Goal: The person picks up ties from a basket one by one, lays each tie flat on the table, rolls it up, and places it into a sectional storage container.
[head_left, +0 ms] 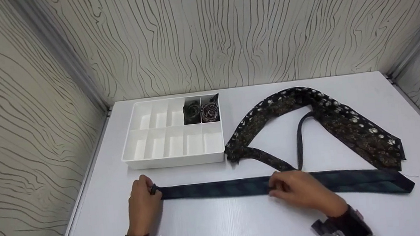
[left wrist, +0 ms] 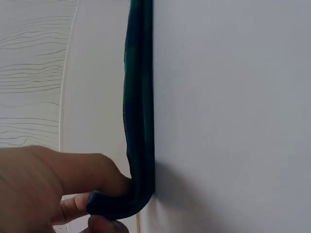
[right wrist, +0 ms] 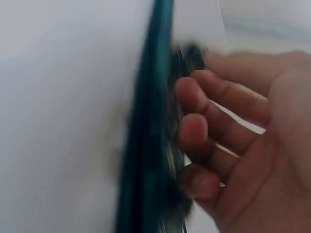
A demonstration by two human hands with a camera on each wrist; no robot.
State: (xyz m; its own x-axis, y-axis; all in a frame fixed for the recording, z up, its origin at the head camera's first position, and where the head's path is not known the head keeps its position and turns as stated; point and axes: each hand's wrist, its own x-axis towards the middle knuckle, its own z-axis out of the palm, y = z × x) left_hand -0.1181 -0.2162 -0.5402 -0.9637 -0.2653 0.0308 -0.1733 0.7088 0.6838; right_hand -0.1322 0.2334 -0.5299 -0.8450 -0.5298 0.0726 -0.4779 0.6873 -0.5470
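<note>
A dark blue-green necktie [head_left: 220, 189] lies stretched lengthwise across the white table, its wide end at the right. At its narrow end, my left hand [head_left: 144, 205] pinches the tie; the left wrist view shows the tip [left wrist: 116, 206] bent up between thumb and fingers. Over the tie's middle is my right hand [head_left: 301, 190]. In the right wrist view its fingers [right wrist: 192, 94] are loosely bent beside the blurred tie [right wrist: 150, 116], with no grip on it visible.
A white divided box [head_left: 175, 161] stands behind the tie. Two rolled ties, one dark green [head_left: 192, 112] and one patterned [head_left: 210, 112], sit in its back right compartments. A dark floral necktie [head_left: 349, 124] lies in a loop at the right, near the blue-green one.
</note>
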